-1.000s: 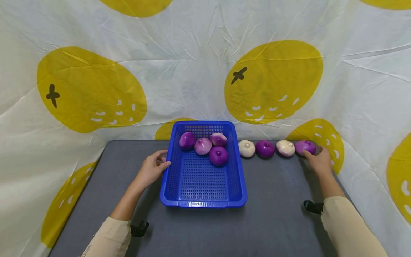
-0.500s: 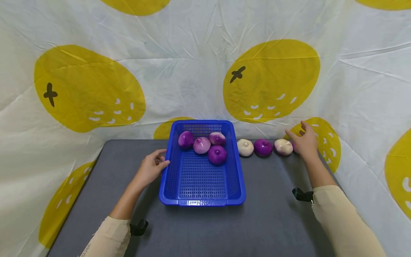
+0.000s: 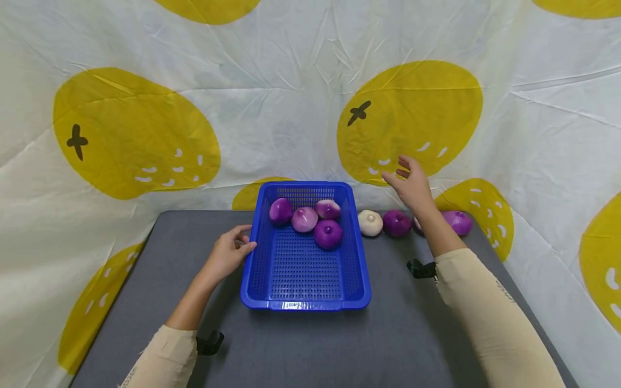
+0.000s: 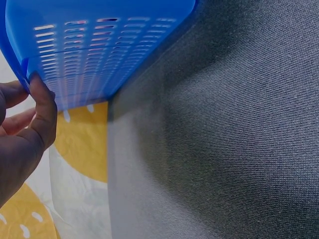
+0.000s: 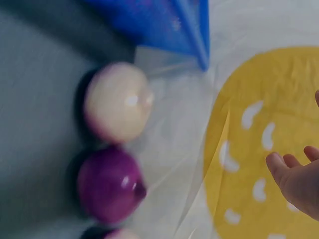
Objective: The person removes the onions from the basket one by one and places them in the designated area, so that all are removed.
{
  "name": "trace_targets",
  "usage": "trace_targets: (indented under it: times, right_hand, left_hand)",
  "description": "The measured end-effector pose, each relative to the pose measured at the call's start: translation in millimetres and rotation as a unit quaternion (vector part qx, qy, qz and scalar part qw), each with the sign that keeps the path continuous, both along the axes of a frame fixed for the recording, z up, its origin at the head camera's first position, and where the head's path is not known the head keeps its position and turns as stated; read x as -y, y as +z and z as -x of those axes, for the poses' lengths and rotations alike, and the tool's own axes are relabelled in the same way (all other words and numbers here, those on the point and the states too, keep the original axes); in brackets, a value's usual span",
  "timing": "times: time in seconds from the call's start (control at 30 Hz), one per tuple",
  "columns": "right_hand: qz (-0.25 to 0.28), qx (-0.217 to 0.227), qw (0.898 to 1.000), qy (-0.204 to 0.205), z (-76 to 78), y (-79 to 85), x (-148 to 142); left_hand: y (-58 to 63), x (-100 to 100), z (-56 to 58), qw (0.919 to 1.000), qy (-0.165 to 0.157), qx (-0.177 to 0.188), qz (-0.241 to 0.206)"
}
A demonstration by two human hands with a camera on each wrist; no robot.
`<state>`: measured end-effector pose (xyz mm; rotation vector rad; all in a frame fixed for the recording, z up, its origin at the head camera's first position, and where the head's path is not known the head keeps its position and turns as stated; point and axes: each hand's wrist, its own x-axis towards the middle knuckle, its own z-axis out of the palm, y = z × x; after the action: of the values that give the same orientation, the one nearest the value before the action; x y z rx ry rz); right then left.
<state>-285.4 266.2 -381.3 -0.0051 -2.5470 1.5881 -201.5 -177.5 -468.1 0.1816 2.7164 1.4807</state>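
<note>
Left hand (image 3: 228, 253) is pinching the rim of a blue basket (image 3: 335, 306); right hand (image 3: 412, 186) is hovering with nothing in its grip.
The basket is standing on a grey table (image 3: 349, 350) and holding four onions toward its far end: a purple onion (image 3: 281, 212), a pinkish onion (image 3: 304, 220), a white-and-purple onion (image 3: 328, 209) and, nearest, a dark purple onion (image 3: 328, 234). Beyond its right wall, four more are lying in a row along the table's far edge: a pale onion (image 3: 370, 223) just beside the basket, a deep purple onion (image 3: 397, 223), a partly hidden onion (image 3: 417, 225) and a violet onion (image 3: 458, 222). The right forearm is blocking most of the third, so its colouring is hard to judge. The right hand's thumb and fingers are spreading loosely above the row, before a yellow-printed curtain (image 3: 276, 108).
</note>
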Motion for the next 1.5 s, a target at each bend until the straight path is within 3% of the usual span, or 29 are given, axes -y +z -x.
trace_targets:
  times: [0.13, 0.33, 0.73, 1.03, 1.23, 1.5]
  right_hand:
    - [0.035, -0.003, 0.999, 0.017, 11.5, 5.7, 24.7]
    - [0.056, -0.014, 0.997, 0.047, 20.0, 1.4, 60.3]
    - [0.016, 0.017, 0.993, 0.117, 30.4, -13.2, 118.6]
    - [-0.006, 0.070, 0.978, 0.196, 36.5, -34.7, 161.4]
    - [-0.036, 0.066, 0.970, 0.232, 38.1, -50.9, 172.7]
    - [-0.122, 0.063, 0.953, 0.270, 32.7, -57.7, 175.4]
  left_hand:
    - [0.3, 0.0, -0.2, 1.0000, 0.003, 0.003, 0.002]
    - [-1.0, -1.5, -0.8, 1.0000, 0.004, 0.002, -0.001]
    - [2.6, -3.1, -0.5, 0.9999, 0.004, 0.006, -0.010]
    - [3.8, -3.7, -3.4, 0.9999, 0.010, 0.008, -0.010]
    - [2.7, -7.4, -5.2, 0.9999, 0.008, 0.011, -0.006]
    - [4.6, -7.3, -6.2, 0.9999, 0.006, 0.012, -0.006]
